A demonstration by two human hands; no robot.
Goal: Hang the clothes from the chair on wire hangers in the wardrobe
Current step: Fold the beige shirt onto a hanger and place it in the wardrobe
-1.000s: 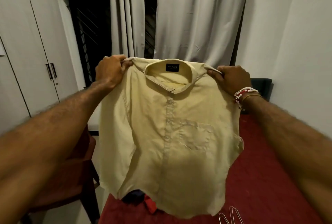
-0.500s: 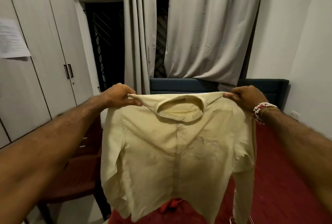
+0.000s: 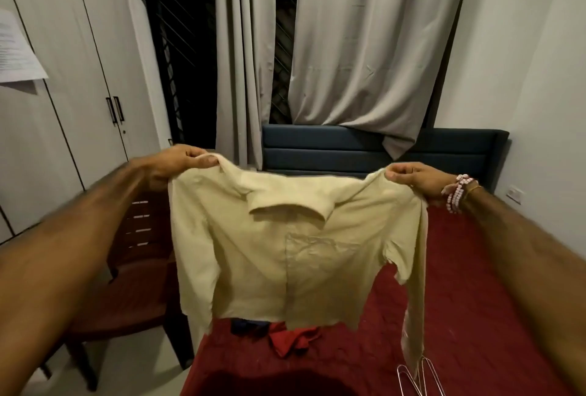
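1. Two hands hold a pale yellow shirt (image 3: 285, 253) in the air over the near end of the bed (image 3: 475, 300). The left hand (image 3: 177, 162) pinches one shoulder seam between thumb and curled fingers. The right hand (image 3: 412, 178), with beaded bracelets (image 3: 456, 192) on its wrist, pinches the other shoulder the same way.
2. The shoulder line, which is the shirt's long axis in this grip, runs level from left to right between the two hands, and the body hangs straight down from it.
3. Two wire hangers (image 3: 418, 376) lie on the bed's red cover near its near edge, below the shirt and to its right. The right hand is plainly the nearer one. My guess is that it would let go to fetch a hanger while the left hand keeps the shirt up.
4. The shirt faces the person. Its collar is folded forward, the placket is closed down the middle, and the chest pocket is creased. One long sleeve drops from the right-hand shoulder, and its cuff ends just above the hangers. The other sleeve hangs close along the left side.
5. A red garment (image 3: 291, 340) and a dark blue garment (image 3: 247, 326) lie crumpled on the bed near its near left corner, just under the hem.
6. The brown chair (image 3: 126, 284) stands beside the bed's left edge, and the wardrobe (image 3: 79, 78) beyond it has its doors closed.
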